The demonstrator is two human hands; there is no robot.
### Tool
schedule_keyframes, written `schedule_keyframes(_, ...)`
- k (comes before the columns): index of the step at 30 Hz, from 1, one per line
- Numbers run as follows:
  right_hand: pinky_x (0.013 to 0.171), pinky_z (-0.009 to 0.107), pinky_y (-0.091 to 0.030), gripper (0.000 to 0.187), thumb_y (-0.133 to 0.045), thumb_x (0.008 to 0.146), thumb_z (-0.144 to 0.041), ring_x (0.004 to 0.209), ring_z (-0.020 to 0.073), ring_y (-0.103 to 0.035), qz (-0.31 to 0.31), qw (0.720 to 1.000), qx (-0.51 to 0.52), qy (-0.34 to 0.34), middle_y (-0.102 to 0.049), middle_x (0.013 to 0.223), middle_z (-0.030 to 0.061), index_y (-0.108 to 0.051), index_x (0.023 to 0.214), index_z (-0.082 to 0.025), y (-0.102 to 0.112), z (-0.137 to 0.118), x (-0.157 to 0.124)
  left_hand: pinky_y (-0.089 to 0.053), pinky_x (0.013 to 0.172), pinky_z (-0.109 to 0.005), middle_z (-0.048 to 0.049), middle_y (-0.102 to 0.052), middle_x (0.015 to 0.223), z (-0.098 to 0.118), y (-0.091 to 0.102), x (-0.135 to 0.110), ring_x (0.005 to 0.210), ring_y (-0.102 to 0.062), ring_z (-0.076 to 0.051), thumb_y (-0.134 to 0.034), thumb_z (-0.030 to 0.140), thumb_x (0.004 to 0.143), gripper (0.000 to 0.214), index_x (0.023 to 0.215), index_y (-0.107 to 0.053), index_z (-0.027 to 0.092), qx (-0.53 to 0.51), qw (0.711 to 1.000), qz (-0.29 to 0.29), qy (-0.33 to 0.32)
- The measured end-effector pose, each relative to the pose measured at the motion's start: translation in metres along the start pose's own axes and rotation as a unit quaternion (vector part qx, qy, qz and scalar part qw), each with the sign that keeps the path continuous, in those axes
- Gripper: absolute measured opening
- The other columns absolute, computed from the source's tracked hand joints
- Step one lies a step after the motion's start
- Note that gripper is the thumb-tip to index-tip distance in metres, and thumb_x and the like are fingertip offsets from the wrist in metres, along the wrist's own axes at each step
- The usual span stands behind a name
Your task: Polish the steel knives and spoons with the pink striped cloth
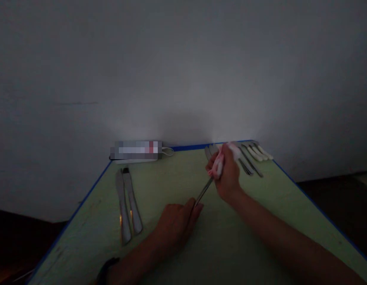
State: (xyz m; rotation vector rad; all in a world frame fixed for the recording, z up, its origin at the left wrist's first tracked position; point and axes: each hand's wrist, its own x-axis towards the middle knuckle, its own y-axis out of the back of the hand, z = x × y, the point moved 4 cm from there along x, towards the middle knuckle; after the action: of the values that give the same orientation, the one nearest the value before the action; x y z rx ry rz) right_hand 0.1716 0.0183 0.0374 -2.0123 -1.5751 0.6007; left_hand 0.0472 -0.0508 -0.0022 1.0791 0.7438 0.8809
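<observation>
A slim piece of metal cutlery (204,191) slants between my two hands over the table. My left hand (177,221) is closed on its lower end, with thumb and fingers pinching it. In my right hand (229,176) is a crumpled pink and white cloth (219,163), closed around the upper part of the cutlery. The cloth and fingers cover that end, so its kind cannot be made out. Left of my left hand, two metal table knives (124,213) lie side by side.
Behind my right hand lie several metal utensils (247,168) and some white-handled pieces (255,153). A pixelated box-like object (135,152) with a pale loop (168,151) is at the back left. The light green table (165,178) has blue edging and meets a grey wall (183,79).
</observation>
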Motion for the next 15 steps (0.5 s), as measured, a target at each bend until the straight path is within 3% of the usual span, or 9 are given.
schedule_keyframes(4,0.035,0.021,-0.034,0.044,-0.051,0.075,-0.060,0.034,0.0081,-0.042,-0.059,0.988,-0.093,-0.109,-0.047,0.042,-0.0050,-0.044,0.057,-0.020,-0.002,0.034,-0.017,-0.037,0.053,-0.026,-0.0050,-0.067,0.067,-0.002,0.001,0.001,0.058,-0.064,-0.019,-0.017,0.033,0.098,0.039,0.100,-0.053,0.016,-0.011,1.000,0.007,0.012)
schedule_keyframes(8,0.036,0.020,-0.035,0.036,-0.060,0.071,-0.054,0.036,0.0071,-0.042,-0.056,0.997,-0.034,-0.029,-0.047,0.046,-0.0083,-0.045,0.065,-0.021,-0.006,0.007,-0.002,-0.037,0.053,-0.026,-0.0044,-0.067,0.066,-0.002,0.003,0.002,0.058,-0.064,-0.019,-0.018,0.037,0.098,0.041,0.097,-0.053,0.017,-0.019,1.000,0.015,0.008)
schedule_keyframes(10,0.036,0.019,-0.034,0.036,-0.057,0.073,-0.053,0.033,0.0056,-0.037,-0.013,1.000,-0.008,0.007,-0.044,0.043,-0.0097,-0.043,0.063,-0.022,-0.001,-0.003,0.004,-0.037,0.052,-0.027,-0.0050,-0.067,0.066,0.000,0.002,0.002,0.058,-0.064,-0.021,-0.018,0.039,0.098,0.042,0.093,-0.055,0.018,0.012,1.000,0.012,0.002)
schedule_keyframes(13,0.034,0.020,-0.031,0.036,-0.055,0.074,-0.054,0.034,0.0064,-0.038,0.009,0.999,-0.029,-0.034,-0.045,0.044,-0.0084,-0.044,0.064,-0.021,0.005,0.014,-0.006,-0.037,0.053,-0.029,-0.0063,-0.068,0.067,0.000,-0.001,0.002,0.060,-0.065,-0.024,-0.019,0.036,0.098,0.041,0.093,-0.056,0.017,0.047,0.999,0.011,-0.003)
schedule_keyframes(15,0.036,0.020,-0.035,0.036,-0.058,0.072,-0.053,0.036,0.0074,-0.042,-0.042,0.992,-0.070,-0.094,-0.047,0.046,-0.0073,-0.044,0.065,-0.021,0.003,0.030,-0.015,-0.037,0.053,-0.029,-0.0068,-0.069,0.069,-0.001,-0.002,0.002,0.061,-0.066,-0.023,-0.018,0.030,0.098,0.039,0.097,-0.055,0.017,0.045,0.999,0.014,-0.003)
